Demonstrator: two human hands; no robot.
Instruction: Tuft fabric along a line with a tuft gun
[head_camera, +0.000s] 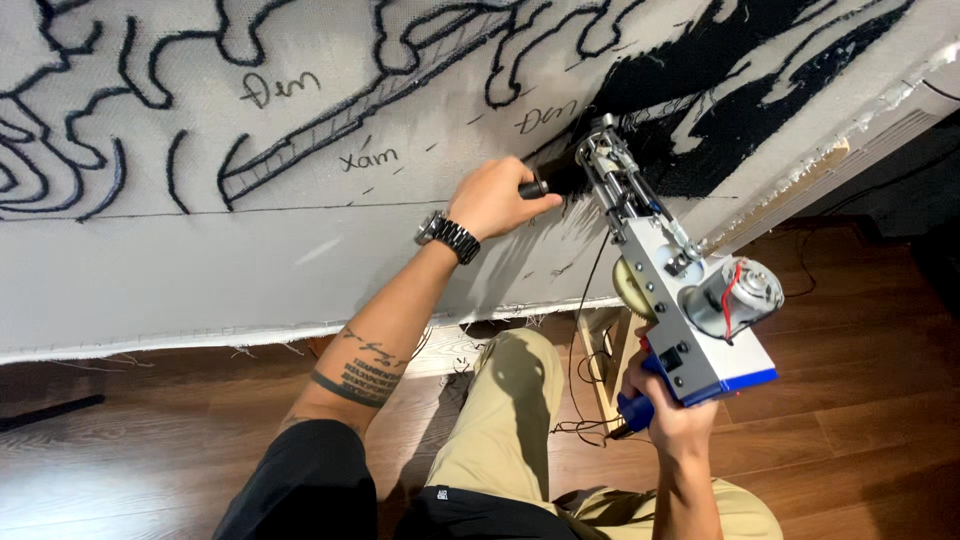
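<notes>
A tufting gun (668, 290) with a grey body, blue base and a round motor points its tip into a stretched white cloth (200, 270). My left hand (492, 198), a dark watch on its wrist, grips the gun's black front handle close to the cloth. My right hand (662, 410) holds the blue rear grip low at the right. The cloth bears black outlined shapes and handwritten marks. A filled patch of black yarn (720, 120) lies around and to the right of the gun's tip.
The cloth's frayed lower edge (250, 338) hangs above a dark wooden floor (130, 450). A pale wooden frame bar (800, 180) runs along the cloth's right side. A black cord (585, 330) drops past a wooden stand (603, 360) by my tan-trousered knee (505, 400).
</notes>
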